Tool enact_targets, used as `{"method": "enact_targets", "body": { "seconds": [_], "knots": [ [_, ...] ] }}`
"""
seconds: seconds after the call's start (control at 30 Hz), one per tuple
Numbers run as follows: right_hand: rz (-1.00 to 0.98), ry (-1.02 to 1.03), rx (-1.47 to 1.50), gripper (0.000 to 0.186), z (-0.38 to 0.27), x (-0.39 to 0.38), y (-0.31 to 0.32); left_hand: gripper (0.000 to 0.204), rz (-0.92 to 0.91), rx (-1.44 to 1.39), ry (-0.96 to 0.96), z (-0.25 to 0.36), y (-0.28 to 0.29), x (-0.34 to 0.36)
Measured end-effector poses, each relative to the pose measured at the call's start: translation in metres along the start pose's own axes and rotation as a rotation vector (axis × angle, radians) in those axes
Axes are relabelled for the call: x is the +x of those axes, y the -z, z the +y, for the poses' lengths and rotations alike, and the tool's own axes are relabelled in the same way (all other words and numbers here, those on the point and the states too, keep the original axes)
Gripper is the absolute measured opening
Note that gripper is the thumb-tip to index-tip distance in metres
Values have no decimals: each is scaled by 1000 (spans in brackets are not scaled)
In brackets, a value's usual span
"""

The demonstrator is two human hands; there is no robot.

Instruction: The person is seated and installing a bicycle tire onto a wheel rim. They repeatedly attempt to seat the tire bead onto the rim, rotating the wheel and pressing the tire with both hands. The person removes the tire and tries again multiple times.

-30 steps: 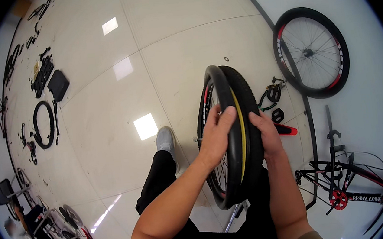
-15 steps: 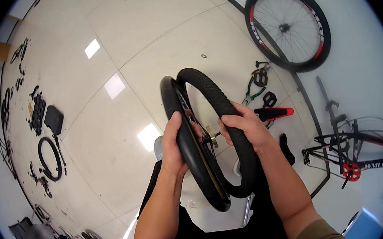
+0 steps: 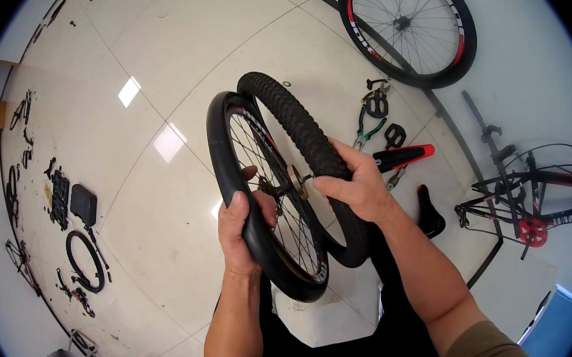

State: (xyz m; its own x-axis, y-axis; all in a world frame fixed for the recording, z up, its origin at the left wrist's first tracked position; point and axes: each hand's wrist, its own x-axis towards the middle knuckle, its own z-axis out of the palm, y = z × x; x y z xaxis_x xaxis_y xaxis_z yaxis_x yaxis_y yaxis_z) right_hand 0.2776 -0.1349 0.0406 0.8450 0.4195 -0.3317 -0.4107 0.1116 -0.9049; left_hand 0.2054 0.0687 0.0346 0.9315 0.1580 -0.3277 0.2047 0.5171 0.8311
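In front of my lap I hold a spoked bicycle wheel with a smooth black inner tube [image 3: 225, 146] around its rim. My left hand [image 3: 238, 236] is closed on its left side, thumb on the tube and fingers reaching in toward the spokes. Beside it on the right stands a knobbly black tire [image 3: 301, 128], tilted at an angle to the wheel and close to it at the top. My right hand [image 3: 360, 186] wraps around the tire's right side. A gold-coloured disc [image 3: 297, 183] shows at the hub, between wheel and tire.
Pliers [image 3: 362, 128], pedals [image 3: 394, 136], a black-and-red part [image 3: 406, 157] and a saddle [image 3: 431, 215] lie on the floor to the right. Another wheel [image 3: 465, 62] and a bike frame [image 3: 530, 184] lean by the wall. Tool cases [image 3: 84, 203] and a small tire [image 3: 71, 253] lie left.
The wheel and tire have moved up and left, and the wheel has turned so its spokes and hub now show more. Both hands keep their hold.
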Motion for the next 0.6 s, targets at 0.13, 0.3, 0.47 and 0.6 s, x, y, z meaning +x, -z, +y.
{"method": "enact_targets", "body": {
  "seconds": [0.13, 0.3, 0.47, 0.6],
  "knots": [
    [16, 45, -27, 57, -3, 2, 0, 65, 38, 40, 6, 3, -5, 0],
    [97, 107, -34, 56, 7, 3, -11, 68, -1, 74, -24, 0, -16, -10],
    [210, 100, -60, 48, 7, 9, -7, 77, -41, 141, 2, 1, -28, -23],
    [239, 61, -74, 37, 5, 10, 13, 87, -58, 98, -50, 11, -20, -24]
  ]
}}
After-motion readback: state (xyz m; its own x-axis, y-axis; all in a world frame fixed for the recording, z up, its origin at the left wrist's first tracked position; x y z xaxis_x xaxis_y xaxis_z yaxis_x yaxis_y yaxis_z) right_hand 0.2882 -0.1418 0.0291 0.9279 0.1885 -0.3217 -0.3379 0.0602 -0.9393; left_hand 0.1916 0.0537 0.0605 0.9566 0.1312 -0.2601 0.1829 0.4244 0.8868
